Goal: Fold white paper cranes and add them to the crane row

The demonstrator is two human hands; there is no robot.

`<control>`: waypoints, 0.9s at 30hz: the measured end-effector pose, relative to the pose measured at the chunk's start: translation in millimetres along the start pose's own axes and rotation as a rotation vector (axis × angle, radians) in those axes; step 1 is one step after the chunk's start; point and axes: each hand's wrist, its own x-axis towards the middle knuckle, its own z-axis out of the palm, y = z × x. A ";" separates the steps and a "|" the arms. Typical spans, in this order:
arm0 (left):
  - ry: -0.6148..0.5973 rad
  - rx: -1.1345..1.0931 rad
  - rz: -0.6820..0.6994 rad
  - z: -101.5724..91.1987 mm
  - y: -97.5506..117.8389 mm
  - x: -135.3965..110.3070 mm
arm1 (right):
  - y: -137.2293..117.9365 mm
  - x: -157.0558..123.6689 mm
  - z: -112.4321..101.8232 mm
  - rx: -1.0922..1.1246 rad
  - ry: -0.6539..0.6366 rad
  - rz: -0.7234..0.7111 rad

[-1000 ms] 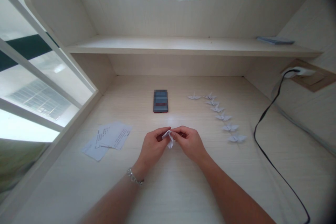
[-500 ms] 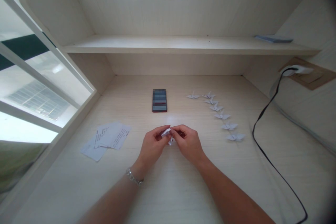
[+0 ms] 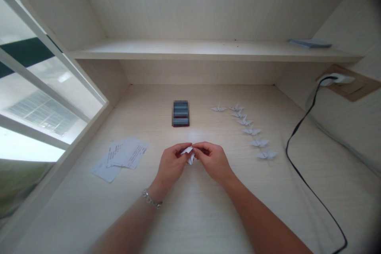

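Observation:
A small folded white paper crane [image 3: 191,159] is pinched between both hands above the middle of the desk. My left hand [image 3: 173,162] grips its left side with thumb and forefinger; a silver chain bracelet [image 3: 151,199] circles that wrist. From the right, my right hand [image 3: 212,161] is closed on the other side, fingertips close to those of the left. The fingers hide part of the paper, so its exact folds cannot be made out. Several finished paper cranes [image 3: 251,131] stand in a curved row to the right of my hands.
Printed paper sheets [image 3: 127,154] overlap on the left. A phone [image 3: 180,113] lies behind my hands. A black cable [image 3: 309,185] runs from the wall socket [image 3: 351,81] down the right side. A shelf [image 3: 190,56] spans the back, with a flat booklet [image 3: 310,43] on it.
My left hand has shifted slightly left, and more of the folded paper shows below and between the fingers. Both hands still hold it; the other things stay put.

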 end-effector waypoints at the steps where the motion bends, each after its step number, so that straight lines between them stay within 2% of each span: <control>1: 0.006 0.009 0.005 -0.3 -0.6 0.2 | 0.9 0.4 0.1 0.010 -0.004 0.004; 5: 0.019 0.029 0.028 -1.0 -0.9 0.3 | 4.2 1.9 0.1 0.034 -0.009 0.020; 12: 0.000 0.019 0.016 0.0 3.1 -0.2 | 2.0 0.5 -2.4 -0.075 -0.006 -0.008; 18: -0.075 -0.010 -0.053 -0.3 12.0 -0.4 | -3.2 1.1 -7.4 -0.206 -0.016 -0.115; 27: -0.206 0.031 -0.105 0.0 14.2 -3.6 | -8.8 -0.7 -3.8 -0.242 -0.007 -0.223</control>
